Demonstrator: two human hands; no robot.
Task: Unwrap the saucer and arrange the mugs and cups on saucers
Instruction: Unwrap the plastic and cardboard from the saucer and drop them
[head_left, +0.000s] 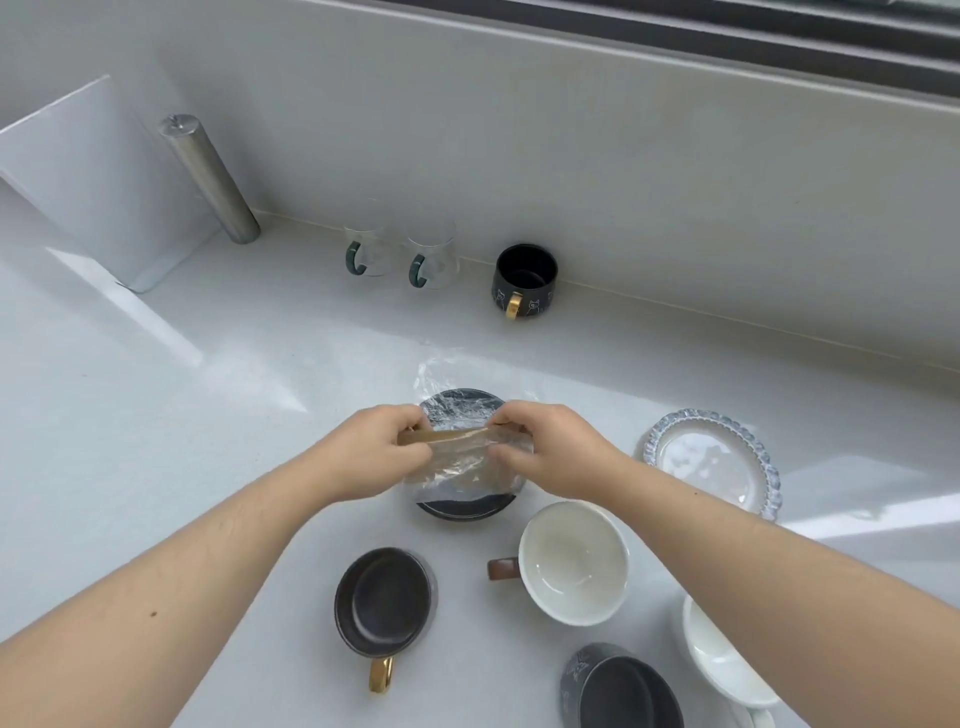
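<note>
A dark saucer (464, 508) lies on the white counter, covered in clear plastic wrap (457, 467). My left hand (371, 449) and my right hand (550, 449) each pinch the wrap above the saucer and stretch a band of it between them. A dark mug with a gold handle (383, 605) stands near me, a white cup with a brown handle (571, 561) to its right. A clear glass saucer with a beaded rim (714, 460) sits at the right.
Two glass mugs with green handles (366, 252) (431, 257) and a black mug with a gold handle (524, 280) stand by the back wall. A metal cylinder (210, 179) leans at the left. Another dark mug (621, 688) and a white cup (722, 660) sit at the lower right.
</note>
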